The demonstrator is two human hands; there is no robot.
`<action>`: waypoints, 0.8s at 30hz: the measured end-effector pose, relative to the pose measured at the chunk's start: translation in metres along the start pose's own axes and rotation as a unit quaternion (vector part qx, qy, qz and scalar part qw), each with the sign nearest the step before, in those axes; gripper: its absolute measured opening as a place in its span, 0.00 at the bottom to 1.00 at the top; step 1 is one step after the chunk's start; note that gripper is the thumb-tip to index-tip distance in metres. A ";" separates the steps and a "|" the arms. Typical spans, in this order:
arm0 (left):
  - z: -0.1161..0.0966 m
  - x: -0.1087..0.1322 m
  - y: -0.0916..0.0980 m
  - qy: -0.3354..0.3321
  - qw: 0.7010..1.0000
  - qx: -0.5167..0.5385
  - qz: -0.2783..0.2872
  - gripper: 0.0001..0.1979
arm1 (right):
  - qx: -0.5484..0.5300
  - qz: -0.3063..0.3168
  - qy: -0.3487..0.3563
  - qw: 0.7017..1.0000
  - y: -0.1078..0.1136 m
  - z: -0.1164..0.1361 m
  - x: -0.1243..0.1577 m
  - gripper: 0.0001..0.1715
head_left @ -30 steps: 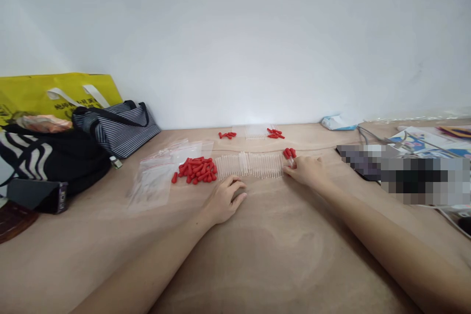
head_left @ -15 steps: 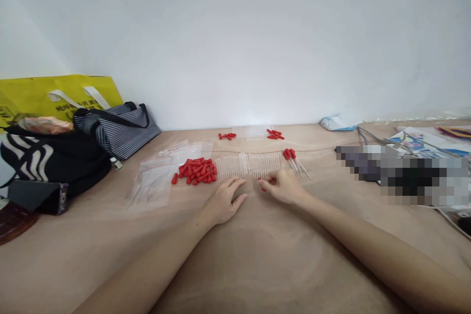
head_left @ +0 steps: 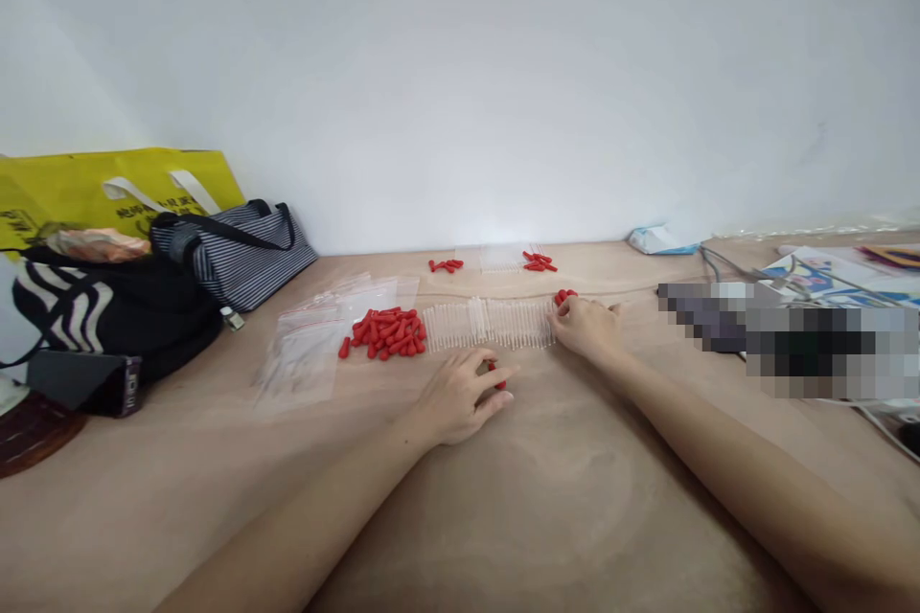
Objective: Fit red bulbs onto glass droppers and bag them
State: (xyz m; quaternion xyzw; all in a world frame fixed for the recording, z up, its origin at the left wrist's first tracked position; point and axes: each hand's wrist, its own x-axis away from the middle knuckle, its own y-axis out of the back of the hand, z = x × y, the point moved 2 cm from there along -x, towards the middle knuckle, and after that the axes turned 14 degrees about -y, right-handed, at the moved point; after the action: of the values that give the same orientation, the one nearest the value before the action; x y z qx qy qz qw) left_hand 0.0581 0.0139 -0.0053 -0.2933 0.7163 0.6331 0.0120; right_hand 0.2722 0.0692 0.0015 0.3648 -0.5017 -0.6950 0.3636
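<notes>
My left hand [head_left: 464, 399] rests low over the table, its index finger and thumb around a red rubber bulb [head_left: 500, 384] that is partly covered by the index finger. A row of clear glass dropper tubes [head_left: 495, 323] lies side by side just beyond it. At the right end of that row, my right hand [head_left: 589, 326] has its fingertips pinched at a glass tube, mostly hidden by the fingers. Behind those fingers show the red bulbs [head_left: 564, 296] of two assembled droppers, whose tubes are covered by the hand. A pile of red rubber bulbs [head_left: 388, 333] lies left of the row.
Clear zip bags [head_left: 302, 354] lie left of the pile. Farther back are small groups of red bulbs [head_left: 539, 262] and more tubes. A striped bag [head_left: 244, 254], a black bag [head_left: 107, 306] and a yellow bag [head_left: 144, 172] stand left. Cables and papers [head_left: 812, 273] lie right.
My right hand has left the single red bulb and moved right and away to the end of the tube row. My left hand has shifted right to that bulb.
</notes>
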 end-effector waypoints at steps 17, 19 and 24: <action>0.002 0.000 -0.002 0.037 0.995 0.054 -0.078 0.16 | 0.068 0.004 0.024 0.997 -0.010 0.012 -0.004 0.15; 0.005 0.000 -0.005 0.059 0.995 0.023 -0.083 0.13 | 0.053 -0.043 0.043 0.997 -0.007 0.013 0.001 0.15; 0.014 0.000 -0.009 0.092 0.993 -0.010 -0.079 0.09 | -0.061 -0.138 0.202 0.968 -0.004 0.009 0.028 0.16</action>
State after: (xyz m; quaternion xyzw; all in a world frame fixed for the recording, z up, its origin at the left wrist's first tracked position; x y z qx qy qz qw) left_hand 0.0571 0.0262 -0.0159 -0.4057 0.6825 0.6080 -0.0072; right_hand 0.2507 0.0491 -0.0043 0.5409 -0.3193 -0.6793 0.3795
